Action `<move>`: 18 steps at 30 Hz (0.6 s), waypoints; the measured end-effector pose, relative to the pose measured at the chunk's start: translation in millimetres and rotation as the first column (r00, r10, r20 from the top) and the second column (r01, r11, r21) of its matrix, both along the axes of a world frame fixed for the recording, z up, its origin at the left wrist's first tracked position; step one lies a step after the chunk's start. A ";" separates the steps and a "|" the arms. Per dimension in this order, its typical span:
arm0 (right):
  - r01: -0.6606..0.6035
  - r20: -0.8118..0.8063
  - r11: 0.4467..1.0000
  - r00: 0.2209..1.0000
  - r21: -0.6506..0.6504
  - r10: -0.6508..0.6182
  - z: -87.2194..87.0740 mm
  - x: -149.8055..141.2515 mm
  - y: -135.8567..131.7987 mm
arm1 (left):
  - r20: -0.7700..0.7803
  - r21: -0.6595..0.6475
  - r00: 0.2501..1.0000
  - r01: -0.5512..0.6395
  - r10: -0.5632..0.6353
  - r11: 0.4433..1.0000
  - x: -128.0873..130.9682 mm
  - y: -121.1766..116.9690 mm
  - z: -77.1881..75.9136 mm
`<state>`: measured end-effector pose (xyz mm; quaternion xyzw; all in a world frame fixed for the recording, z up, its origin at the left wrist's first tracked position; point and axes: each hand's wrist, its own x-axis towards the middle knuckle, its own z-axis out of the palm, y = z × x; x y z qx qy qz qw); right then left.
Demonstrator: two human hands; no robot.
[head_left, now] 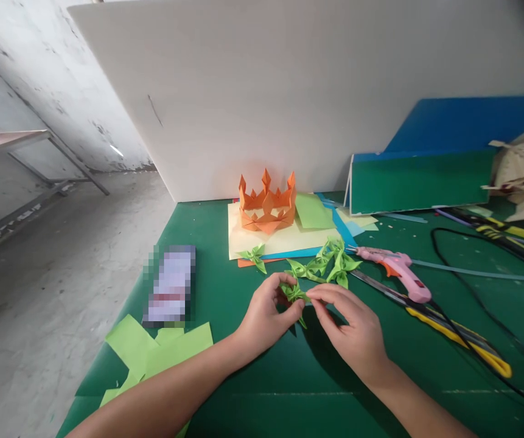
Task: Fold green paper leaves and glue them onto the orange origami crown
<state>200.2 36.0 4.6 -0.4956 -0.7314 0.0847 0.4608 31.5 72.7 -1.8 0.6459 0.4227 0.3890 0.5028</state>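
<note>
My left hand [268, 307] is closed around a green folded paper flower [294, 293], thumb in front and fingers curled behind it. With thumb and fingertips together, my right hand [350, 325] pinches the tip of a petal on the flower's right side. Just beyond my hands lie several more green paper flowers [330, 261], clustered together, and a single paper flower [255, 257] rests apart to the left. Behind them an orange folded paper crown [268, 210] stands upright on a stack of coloured paper [238, 234].
Right of my hands lie a pink glue gun [398, 271] with a black cord and a yellow-handled utility knife [448, 331]. Loose green paper sheets [170, 353] and a blurred phone [170, 283] are at left. A white board [243, 91] rises behind the green table [262, 407].
</note>
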 end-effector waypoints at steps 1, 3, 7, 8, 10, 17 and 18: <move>0.000 0.007 1.000 1.000 0.006 0.000 0.0 0.7 0.0 | -0.005 0.000 1.000 0.008 -0.008 1.000 -0.2 -0.2 1.0; 0.002 0.024 1.000 1.000 0.017 -0.002 0.1 1.9 -0.1 | 0.000 -0.006 1.000 0.022 -0.022 1.000 0.2 -0.7 2.3; -0.005 0.044 0.999 0.999 0.037 0.004 -0.9 0.8 -0.9 | 0.048 -0.063 0.998 0.052 -0.049 0.997 3.1 -3.3 0.8; -0.011 0.045 0.999 0.999 0.036 0.010 -1.0 -0.3 -1.3 | 0.068 -0.084 0.996 0.066 -0.060 0.994 4.0 -4.1 0.0; -0.025 0.038 0.999 0.999 0.020 0.024 0.1 -1.9 -2.1 | 0.124 -0.123 0.989 0.092 -0.077 0.988 5.6 -5.3 -1.2; 0.354 -0.026 0.935 0.935 0.016 -0.354 12.7 55.1 18.6 | 0.298 -0.283 0.954 0.117 -0.029 0.952 5.8 -2.4 5.6; 0.462 -0.002 0.887 0.887 -0.006 -0.462 12.0 73.4 24.6 | 0.325 -0.302 0.945 0.124 -0.020 0.945 5.6 -1.9 7.0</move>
